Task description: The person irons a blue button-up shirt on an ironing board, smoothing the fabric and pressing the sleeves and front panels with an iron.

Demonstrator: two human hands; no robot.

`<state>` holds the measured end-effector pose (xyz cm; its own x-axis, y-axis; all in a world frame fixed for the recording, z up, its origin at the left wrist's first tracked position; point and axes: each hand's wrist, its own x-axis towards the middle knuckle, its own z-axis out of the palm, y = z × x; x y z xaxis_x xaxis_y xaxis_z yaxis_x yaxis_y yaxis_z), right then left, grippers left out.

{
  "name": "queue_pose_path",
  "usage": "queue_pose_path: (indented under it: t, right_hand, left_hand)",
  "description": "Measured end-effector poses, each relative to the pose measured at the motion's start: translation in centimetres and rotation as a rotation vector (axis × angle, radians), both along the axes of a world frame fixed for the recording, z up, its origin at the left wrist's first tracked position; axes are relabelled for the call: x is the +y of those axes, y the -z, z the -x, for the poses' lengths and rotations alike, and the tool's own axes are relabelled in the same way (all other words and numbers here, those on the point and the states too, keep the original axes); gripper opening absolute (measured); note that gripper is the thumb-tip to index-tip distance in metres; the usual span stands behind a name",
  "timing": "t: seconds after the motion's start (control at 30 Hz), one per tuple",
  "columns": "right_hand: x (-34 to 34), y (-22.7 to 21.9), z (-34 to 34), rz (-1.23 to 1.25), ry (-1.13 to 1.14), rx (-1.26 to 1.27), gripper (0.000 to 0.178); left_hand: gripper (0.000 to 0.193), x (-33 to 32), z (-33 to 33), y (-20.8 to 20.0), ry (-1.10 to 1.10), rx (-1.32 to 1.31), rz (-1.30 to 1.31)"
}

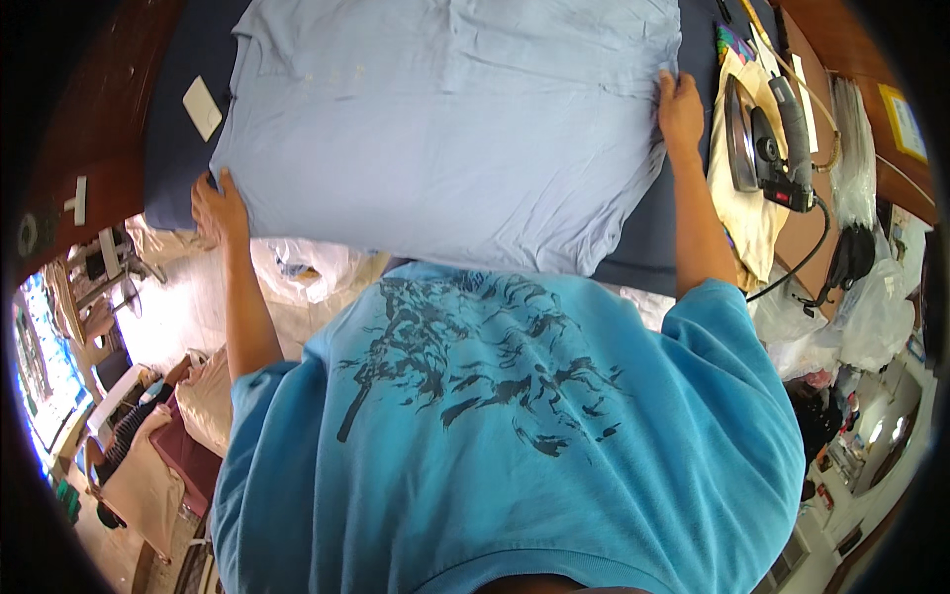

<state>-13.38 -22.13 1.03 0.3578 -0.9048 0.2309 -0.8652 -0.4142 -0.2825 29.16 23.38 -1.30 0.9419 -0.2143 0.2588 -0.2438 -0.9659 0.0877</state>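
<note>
A light blue cloth garment (426,139) lies spread over a dark blue padded board, its near edge hanging toward my body. Soft creases run across it, mostly at the right side and far middle. At its near left corner, my left hand (222,206) is closed on the cloth, thumb on top. Farther up the right edge, my right hand (681,111) pinches the garment's side. Right of that hand an electric iron (767,144) with a grey handle rests on a cream cloth (742,213).
A white card (202,108) lies left of the garment on the dark board (173,173). From the iron a black cord (813,252) loops down at the right. Clear plastic bags (876,307) hang there. More plastic bags (317,267) sit below the board's near edge.
</note>
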Motion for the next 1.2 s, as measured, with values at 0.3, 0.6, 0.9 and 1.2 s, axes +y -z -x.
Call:
queue_pose_path:
  t: [0.3, 0.6, 0.9, 1.2]
  right_hand:
    - [20.3, -1.8, 6.0, -0.342, -0.28, 0.0, 0.038]
    - [22.3, -3.0, 10.9, -0.658, 0.343, -1.183, 0.03]
    - [23.4, -1.8, 13.6, -0.408, 0.103, -0.441, 0.033]
    - [20.0, -2.6, 18.0, -0.116, 0.157, 0.281, 0.035]
  left_hand:
    - [0.026, 0.7, 0.0, 1.2, 0.041, -0.094, 0.166]
    - [0.025, 1.2, 0.6, 0.2, 0.035, 0.027, 0.594]
    - [0.049, 1.3, 0.6, -3.3, 0.243, 0.195, 0.424]
    - [0.038, 1.7, -2.3, -3.8, 0.202, 0.297, 0.235]
